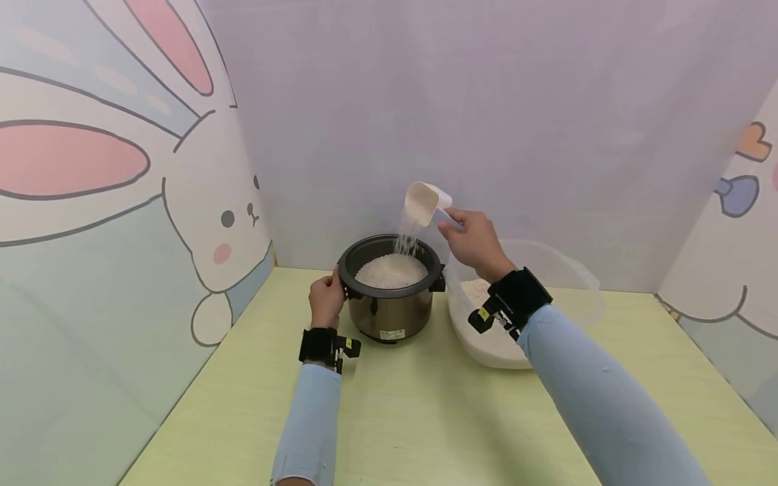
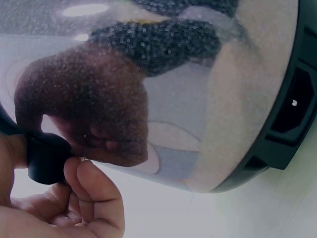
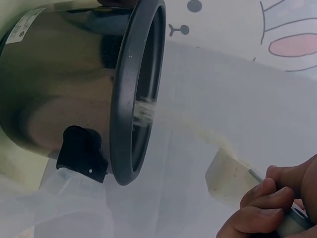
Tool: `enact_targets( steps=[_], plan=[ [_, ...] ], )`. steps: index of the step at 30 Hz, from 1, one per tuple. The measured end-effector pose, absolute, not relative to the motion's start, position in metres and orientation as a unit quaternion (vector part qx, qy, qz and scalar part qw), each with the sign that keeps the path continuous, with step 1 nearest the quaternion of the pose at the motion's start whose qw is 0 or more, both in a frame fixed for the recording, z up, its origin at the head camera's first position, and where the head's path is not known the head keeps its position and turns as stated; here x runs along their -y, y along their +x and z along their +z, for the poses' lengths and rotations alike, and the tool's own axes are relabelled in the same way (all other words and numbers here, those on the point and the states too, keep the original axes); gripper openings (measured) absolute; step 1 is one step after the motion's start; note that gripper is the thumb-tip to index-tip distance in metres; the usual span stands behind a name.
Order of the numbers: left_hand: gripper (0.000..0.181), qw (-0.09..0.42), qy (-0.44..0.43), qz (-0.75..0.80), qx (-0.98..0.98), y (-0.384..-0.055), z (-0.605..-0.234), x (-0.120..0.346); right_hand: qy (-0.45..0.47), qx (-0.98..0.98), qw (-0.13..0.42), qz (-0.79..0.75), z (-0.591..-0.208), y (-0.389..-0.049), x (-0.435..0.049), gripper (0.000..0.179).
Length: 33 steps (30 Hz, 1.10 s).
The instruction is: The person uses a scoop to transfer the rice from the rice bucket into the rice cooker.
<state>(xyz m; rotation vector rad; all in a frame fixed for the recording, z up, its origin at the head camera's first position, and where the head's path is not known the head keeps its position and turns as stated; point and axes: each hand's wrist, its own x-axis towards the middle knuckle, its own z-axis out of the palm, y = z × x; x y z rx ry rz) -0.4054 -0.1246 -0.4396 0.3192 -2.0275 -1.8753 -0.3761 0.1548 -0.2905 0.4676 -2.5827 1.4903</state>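
A dark rice cooker (image 1: 392, 314) stands lidless on the table, with white rice (image 1: 391, 271) inside. My left hand (image 1: 326, 298) grips the small black side handle (image 2: 48, 157) of the cooker between thumb and curled fingers. Above the cooker's right rim, my right hand (image 1: 476, 241) holds a white measuring scoop (image 1: 427, 202) by its handle. The scoop is tipped to the left, and a stream of rice falls from it into the cooker. In the right wrist view the scoop (image 3: 229, 179) and the falling grains show from the side.
Right of the cooker, close against its right handle, is a translucent plastic tub (image 1: 486, 351) with rice in it, partly behind my right wrist. The pale green table (image 1: 401, 418) meets a plain wall (image 1: 516, 101) behind and a rabbit-printed panel (image 1: 206, 202) on the left.
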Motion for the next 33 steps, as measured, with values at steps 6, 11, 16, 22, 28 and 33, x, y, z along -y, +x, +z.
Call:
enact_targets(
  steps=[6,11,16,22,28,33],
  plan=[
    [0.047,0.177,0.113,-0.661,0.72,-0.406,-0.44,0.124,0.165,0.876,0.088,0.445,-0.294,-0.377,-0.161,0.048],
    [0.047,0.174,0.118,-0.657,0.724,-0.407,-0.439,0.124,0.174,0.892,0.124,0.397,-0.299,-0.38,-0.165,0.047],
    [0.047,0.17,0.12,-0.657,0.725,-0.407,-0.439,0.123,0.183,0.897,0.137,0.377,-0.303,-0.381,-0.167,0.047],
    [0.047,0.174,0.118,-0.657,0.724,-0.407,-0.439,0.124,0.185,0.902,0.159,0.356,-0.303,-0.382,-0.164,0.046],
    [0.048,0.182,0.112,-0.658,0.722,-0.405,-0.437,0.122,0.194,0.907,0.173,0.332,-0.304,-0.384,-0.164,0.046],
    [0.048,0.182,0.109,-0.663,0.718,-0.405,-0.438,0.122,0.206,0.906,0.178,0.325,-0.308,-0.385,-0.167,0.046]
  ],
)
